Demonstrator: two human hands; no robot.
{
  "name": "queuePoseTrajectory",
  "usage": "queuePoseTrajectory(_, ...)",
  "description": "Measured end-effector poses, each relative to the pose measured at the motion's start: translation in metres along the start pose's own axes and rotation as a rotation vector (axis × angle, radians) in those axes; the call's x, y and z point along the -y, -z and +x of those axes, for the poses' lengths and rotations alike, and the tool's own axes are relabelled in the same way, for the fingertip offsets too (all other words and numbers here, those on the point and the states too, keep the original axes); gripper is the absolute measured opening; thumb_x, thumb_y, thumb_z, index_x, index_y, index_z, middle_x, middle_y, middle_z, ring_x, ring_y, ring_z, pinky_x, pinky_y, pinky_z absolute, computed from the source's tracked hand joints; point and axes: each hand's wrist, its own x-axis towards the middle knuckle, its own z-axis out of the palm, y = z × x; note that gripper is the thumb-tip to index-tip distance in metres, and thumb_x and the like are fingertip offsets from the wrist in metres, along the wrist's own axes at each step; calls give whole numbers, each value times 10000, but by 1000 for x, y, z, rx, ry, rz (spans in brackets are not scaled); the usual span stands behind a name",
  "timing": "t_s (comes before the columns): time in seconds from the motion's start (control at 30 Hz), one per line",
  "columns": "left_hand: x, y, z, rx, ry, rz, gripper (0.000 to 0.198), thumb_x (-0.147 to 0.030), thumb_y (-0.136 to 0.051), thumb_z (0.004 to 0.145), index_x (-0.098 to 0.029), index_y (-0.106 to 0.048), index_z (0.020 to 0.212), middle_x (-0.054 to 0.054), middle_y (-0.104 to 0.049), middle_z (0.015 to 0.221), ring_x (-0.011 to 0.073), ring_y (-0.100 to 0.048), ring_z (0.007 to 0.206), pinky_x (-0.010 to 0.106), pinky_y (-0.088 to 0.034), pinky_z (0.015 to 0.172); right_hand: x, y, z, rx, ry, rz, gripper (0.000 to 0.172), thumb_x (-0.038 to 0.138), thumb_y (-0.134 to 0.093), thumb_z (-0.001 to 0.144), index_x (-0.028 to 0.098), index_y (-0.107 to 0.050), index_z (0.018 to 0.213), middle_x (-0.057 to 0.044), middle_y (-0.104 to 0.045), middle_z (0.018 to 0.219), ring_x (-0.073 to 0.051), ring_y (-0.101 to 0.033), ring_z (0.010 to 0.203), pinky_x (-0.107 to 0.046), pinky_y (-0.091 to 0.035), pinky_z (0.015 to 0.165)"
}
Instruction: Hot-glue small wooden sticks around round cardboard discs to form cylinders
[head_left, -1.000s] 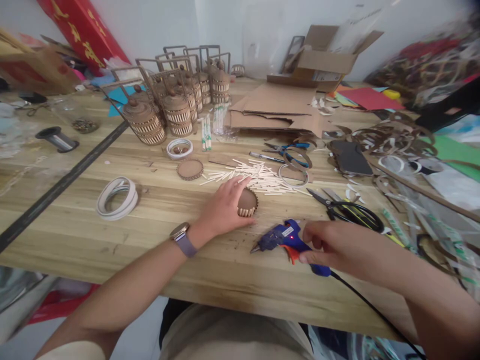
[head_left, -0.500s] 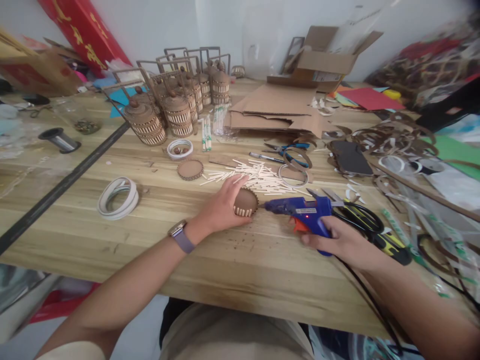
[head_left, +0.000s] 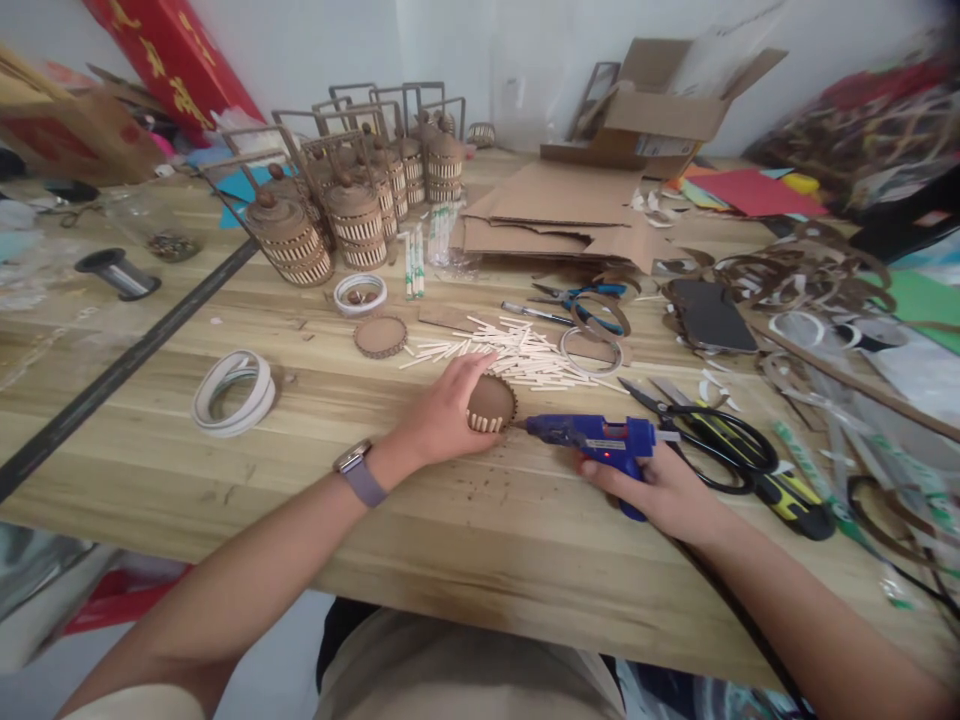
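My left hand (head_left: 444, 412) rests on the wooden table (head_left: 315, 480) and curls around a small round cardboard piece (head_left: 492, 403) edged with short sticks. My right hand (head_left: 660, 488) grips a blue hot glue gun (head_left: 592, 438) by its handle, lying almost level. The gun's nozzle points left and touches the rim of the round piece. Just behind the piece lies a pile of thin wooden sticks (head_left: 517, 355). A watch is on my left wrist.
Black-handled scissors (head_left: 712, 425) lie right of the glue gun. A tape roll (head_left: 232, 392) sits at the left, a cardboard disc (head_left: 380, 337) behind. Finished stick lanterns (head_left: 352, 215), cardboard sheets (head_left: 555, 215) and a box (head_left: 660, 110) stand at the back. Cardboard rings clutter the right.
My right hand picked the glue gun up off the table, swung it round and brought its nozzle to the round piece. My left hand stayed on the piece.
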Motion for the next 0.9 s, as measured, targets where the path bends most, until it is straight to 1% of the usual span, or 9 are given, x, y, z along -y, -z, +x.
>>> queuePoseTrajectory(0.07, 1, 0, 0, -3, -1, 1, 935, -236, -819, 677, -255, -305, 1458, 153, -431, 1462, 347, -401, 1388, 567, -350, 1158, 2, -1, 0, -7, 66, -50, 318, 531, -608, 794, 218, -640, 746, -13, -639, 642, -189, -578, 596, -293, -501, 553)
queuePoseTrajectory(0.17, 1, 0, 1, 0, -3, 9, 931, -258, -823, 674, -240, -313, 1453, 165, -442, 1451, 353, -406, 1384, 571, -348, 1157, 6, -2, 1, 4, 130, -102, 276, 471, -588, 816, 213, -683, 793, -43, -726, 759, -226, -650, 697, -323, -547, 653)
queuePoseTrajectory(0.27, 1, 0, 1, -1, -1, 17, 919, -255, -821, 673, -211, -326, 1445, 179, -446, 1446, 357, -407, 1383, 564, -341, 1164, 8, -4, 1, 7, 161, -142, 263, 415, -569, 829, 201, -716, 870, -56, -748, 790, -239, -673, 709, -337, -560, 668)
queuePoseTrajectory(0.37, 0, 1, 0, -4, -1, 22, 908, -238, -812, 677, -216, -326, 1444, 173, -452, 1444, 354, -414, 1378, 565, -350, 1158, 7, -5, 1, -2, 182, -174, 277, 401, -564, 835, 191, -726, 913, -71, -755, 833, -249, -688, 727, -351, -568, 693)
queuePoseTrajectory(0.5, 0, 0, 0, -2, -11, 23, 902, -233, -808, 678, -236, -326, 1441, 162, -459, 1438, 348, -426, 1369, 569, -363, 1149, 1, -8, 1, -27, 211, -180, 284, 413, -552, 858, 202, -728, 933, -74, -755, 869, -257, -696, 754, -359, -571, 716)
queuePoseTrajectory(0.63, 1, 0, 0, -3, -15, 26, 904, -232, -815, 677, -212, -328, 1438, 176, -452, 1442, 348, -418, 1374, 559, -358, 1157, -2, -10, 1, -34, 244, -193, 296, 406, -536, 876, 199, -731, 960, -83, -758, 891, -262, -697, 769, -370, -573, 724)
queuePoseTrajectory(0.9, 0, 0, 0, 2, -9, 29, 898, -234, -820, 677, -207, -336, 1433, 175, -458, 1431, 347, -427, 1366, 551, -371, 1149, 5, -9, 1, -30, 303, -205, 272, 367, -539, 882, 181, -726, 946, -95, -770, 903, -263, -718, 790, -367, -591, 736)
